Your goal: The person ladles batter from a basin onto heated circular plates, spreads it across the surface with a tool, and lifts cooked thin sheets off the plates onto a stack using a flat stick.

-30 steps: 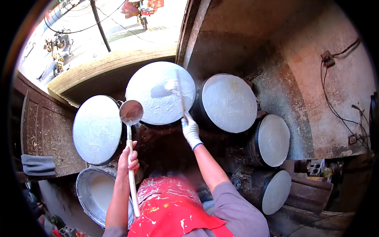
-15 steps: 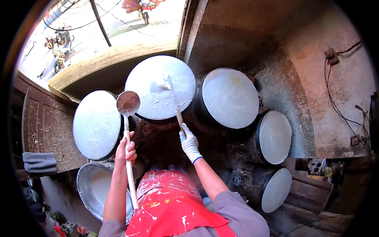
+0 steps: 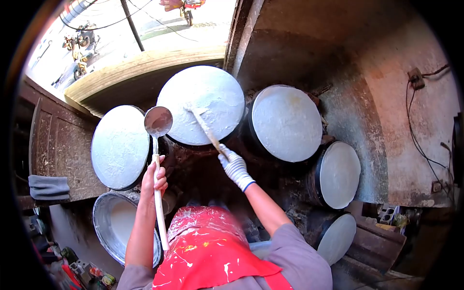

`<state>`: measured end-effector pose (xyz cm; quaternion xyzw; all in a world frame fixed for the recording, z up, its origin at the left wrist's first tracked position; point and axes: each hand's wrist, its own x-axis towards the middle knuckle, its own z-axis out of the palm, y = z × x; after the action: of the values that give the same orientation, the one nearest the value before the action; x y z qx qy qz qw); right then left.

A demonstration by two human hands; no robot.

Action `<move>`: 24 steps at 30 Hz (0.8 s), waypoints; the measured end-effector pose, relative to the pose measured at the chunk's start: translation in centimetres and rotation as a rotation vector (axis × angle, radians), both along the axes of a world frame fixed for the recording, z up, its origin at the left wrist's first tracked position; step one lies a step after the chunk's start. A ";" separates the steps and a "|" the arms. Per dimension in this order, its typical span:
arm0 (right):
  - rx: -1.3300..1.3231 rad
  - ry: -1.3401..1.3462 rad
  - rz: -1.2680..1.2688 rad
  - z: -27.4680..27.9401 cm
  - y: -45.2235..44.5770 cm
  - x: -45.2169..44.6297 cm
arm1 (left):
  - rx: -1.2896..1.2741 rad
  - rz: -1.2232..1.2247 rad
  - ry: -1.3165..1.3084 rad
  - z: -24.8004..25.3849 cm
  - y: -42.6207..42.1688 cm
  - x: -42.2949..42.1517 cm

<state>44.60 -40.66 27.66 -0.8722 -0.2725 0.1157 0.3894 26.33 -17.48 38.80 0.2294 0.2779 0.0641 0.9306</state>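
Near the white disc (image 3: pixel 208 92), left hand (image 3: pixel 148 182) clasps ladle handle (image 3: pixel 160 217), right hand (image 3: pixel 236 167) stick end (image 3: pixel 215 141).

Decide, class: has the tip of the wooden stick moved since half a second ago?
Yes: against the top-centre white disc, the wooden stick now has its tip farther left and farther from the near edge.

It's brilliant white across the flat round pan (image 3: pixel 203 96), brown in the bowl (image 3: pixel 158 121) of the cream-handled ladle (image 3: pixel 160 208), tan on the straight stick (image 3: pixel 207 128), grey stripes and blue cuff-edge on the white knit glove (image 3: pixel 237 170), white splashes over the red cloth apron (image 3: pixel 208 258)!
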 end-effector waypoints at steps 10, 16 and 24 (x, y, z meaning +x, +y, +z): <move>0.141 0.409 0.251 1.9 -1.1 12.2 | 0.386 -0.143 0.282 -0.1 4.1 7.4; 0.254 0.588 0.033 1.6 -7.3 10.1 | 0.568 -0.222 0.437 -2.0 6.8 11.9; 0.383 1.087 -0.139 0.6 -3.8 -3.1 | 0.429 -0.334 0.524 -2.8 4.0 11.0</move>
<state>41.49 -44.48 28.22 -0.6176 0.0083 0.4697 0.6308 37.34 -13.51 36.03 0.4700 0.4454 -0.0927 0.7564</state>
